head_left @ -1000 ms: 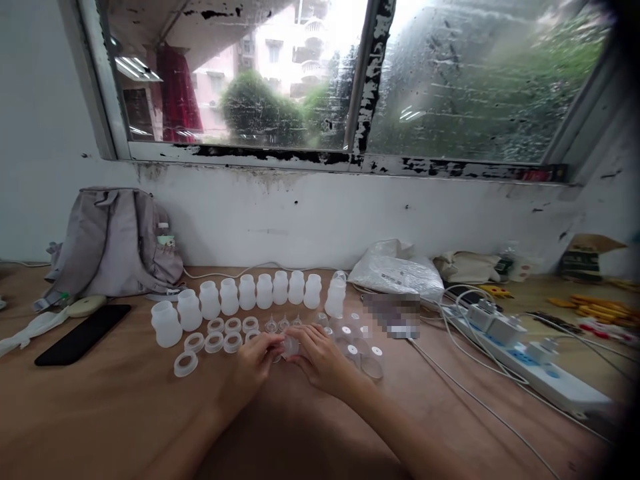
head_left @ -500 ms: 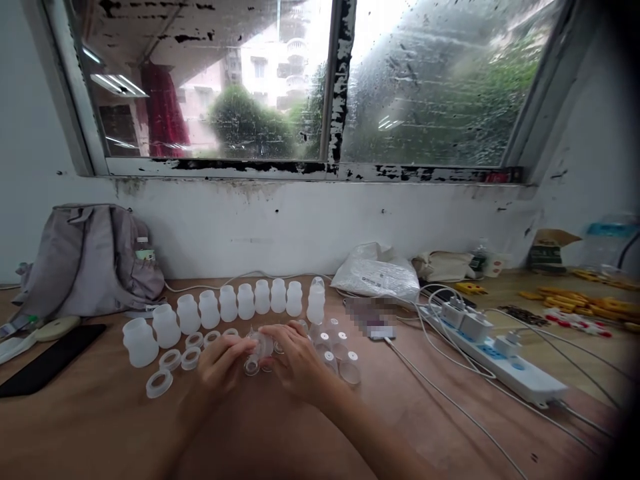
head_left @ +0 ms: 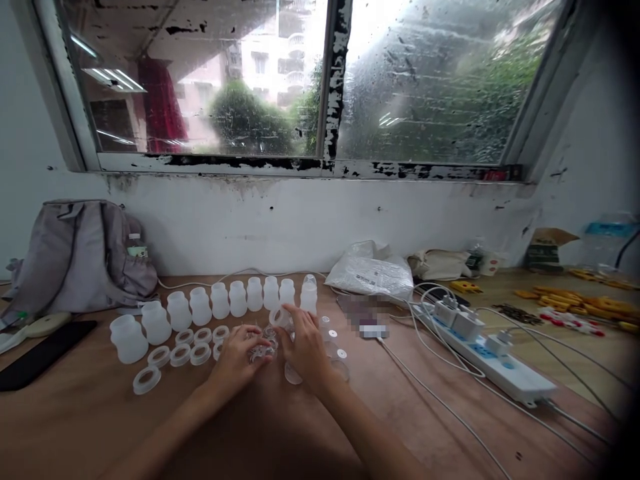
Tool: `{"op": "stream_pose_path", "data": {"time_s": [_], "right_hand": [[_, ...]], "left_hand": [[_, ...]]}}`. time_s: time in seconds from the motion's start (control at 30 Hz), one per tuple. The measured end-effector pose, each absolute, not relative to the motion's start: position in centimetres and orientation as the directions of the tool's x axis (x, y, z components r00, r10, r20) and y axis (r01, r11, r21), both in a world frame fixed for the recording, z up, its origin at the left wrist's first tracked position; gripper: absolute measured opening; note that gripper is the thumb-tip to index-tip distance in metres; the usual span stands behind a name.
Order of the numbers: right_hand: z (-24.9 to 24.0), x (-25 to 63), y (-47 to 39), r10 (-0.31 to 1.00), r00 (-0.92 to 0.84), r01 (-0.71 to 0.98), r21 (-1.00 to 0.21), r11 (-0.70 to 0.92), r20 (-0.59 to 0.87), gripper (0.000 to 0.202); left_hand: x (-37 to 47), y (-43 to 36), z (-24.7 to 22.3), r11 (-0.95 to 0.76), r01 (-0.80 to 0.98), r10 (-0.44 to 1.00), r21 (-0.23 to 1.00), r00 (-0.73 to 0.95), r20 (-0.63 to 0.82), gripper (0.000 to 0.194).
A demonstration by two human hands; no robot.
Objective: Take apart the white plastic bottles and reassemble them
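Note:
Clear bottle nipples [head_left: 263, 348] lie clustered on the table between my hands. My left hand [head_left: 235, 357] is at their left side, thumb and fingers apart around the nearest ones; I see none gripped. My right hand [head_left: 306, 343] pinches a translucent collar ring [head_left: 277, 316] between thumb and fingers, raised over the nipples. More collar rings [head_left: 201, 354] lie in two rows to the left. Behind them stands a curved row of frosted baby bottle bodies [head_left: 220, 301]. At its right end is an assembled bottle [head_left: 309, 295] with a clear cap. Clear caps [head_left: 340, 369] with white discs are partly hidden by my right hand.
A phone [head_left: 373, 330] with a cable lies right of the caps. Beyond it are a white power strip [head_left: 520, 380] with chargers and a plastic bag [head_left: 373, 273]. A grey backpack [head_left: 85, 253] and a black flat object [head_left: 47, 353] are at the left.
My hands have moved apart. The left has gone down onto the nipples, while the right has risen slightly with a collar ring. The view has shifted a little to the right.

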State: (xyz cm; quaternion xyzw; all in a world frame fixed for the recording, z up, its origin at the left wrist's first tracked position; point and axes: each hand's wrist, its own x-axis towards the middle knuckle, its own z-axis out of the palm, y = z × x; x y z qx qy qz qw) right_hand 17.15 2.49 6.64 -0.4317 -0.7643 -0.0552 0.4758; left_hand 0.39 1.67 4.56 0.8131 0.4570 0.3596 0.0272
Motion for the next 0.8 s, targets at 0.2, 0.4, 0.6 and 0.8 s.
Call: {"op": "stream_pose_path", "data": {"time_s": [0.2, 0.4, 0.6, 0.8], "right_hand": [[6.2, 17.7, 3.0, 0.637, -0.119, 0.748, -0.353, 0.562, 0.761, 0.03], [6.1, 17.5, 2.8, 0.642, -0.137, 0.76, -0.336, 0.557, 0.755, 0.031], [6.1, 17.3, 2.6, 0.637, -0.136, 0.738, -0.351, 0.576, 0.758, 0.031], [6.3, 16.7, 1.4, 0.617, -0.381, 0.627, -0.298, 0.72, 0.689, 0.031]], "left_hand": [[2.0, 2.9, 3.2, -0.503, 0.825, 0.809, 0.258, 0.344, 0.476, 0.016], [2.3, 2.9, 2.2, -0.513, 0.845, 0.766, 0.152, 0.37, 0.526, 0.015], [1.7, 2.6, 2.8, -0.54, 0.831, 0.678, 0.132, 0.338, 0.652, 0.041], [-0.6, 0.9, 4.4, -0.623, 0.779, 0.555, 0.069, 0.378, 0.741, 0.027]]}}
